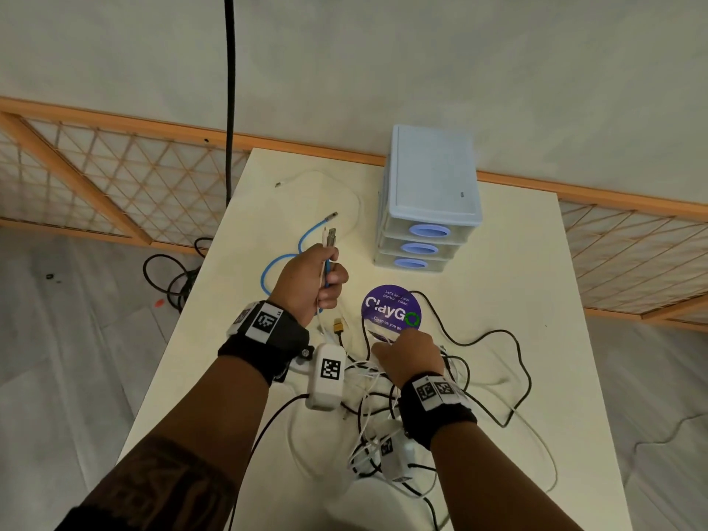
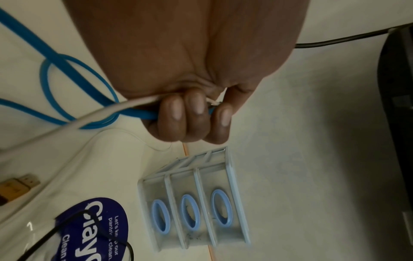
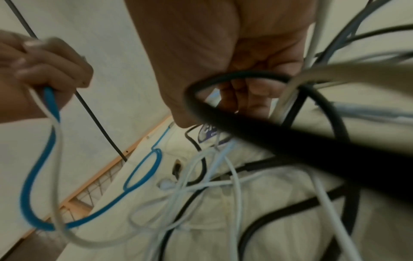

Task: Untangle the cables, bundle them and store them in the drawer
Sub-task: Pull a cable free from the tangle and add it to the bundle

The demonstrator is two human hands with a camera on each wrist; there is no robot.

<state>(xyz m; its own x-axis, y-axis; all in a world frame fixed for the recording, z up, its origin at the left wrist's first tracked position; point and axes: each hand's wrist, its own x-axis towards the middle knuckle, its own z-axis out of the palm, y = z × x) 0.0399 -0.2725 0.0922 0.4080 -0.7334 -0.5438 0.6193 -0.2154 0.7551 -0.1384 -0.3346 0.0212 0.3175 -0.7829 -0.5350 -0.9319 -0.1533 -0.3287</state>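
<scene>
My left hand (image 1: 318, 279) is raised over the white table (image 1: 517, 262) and grips a blue cable (image 1: 274, 268) and a white cable (image 1: 354, 208) together, their plugs (image 1: 330, 235) sticking up from the fist. In the left wrist view the fingers (image 2: 192, 113) curl round both cables. My right hand (image 1: 406, 356) reaches down into the tangle of black and white cables (image 1: 387, 412), fingers curled and pinching a thin white cable there. A black loop (image 3: 234, 76) crosses in front of those fingers. The pale blue drawer unit (image 1: 429, 193) stands at the back with three drawers, all closed.
A purple round sticker (image 1: 390, 306) lies in front of the drawers. A yellow plug (image 1: 339, 325) lies between my hands. A black cord (image 1: 229, 90) hangs past the table's far left corner. A wooden lattice frame (image 1: 95, 178) leans behind the table.
</scene>
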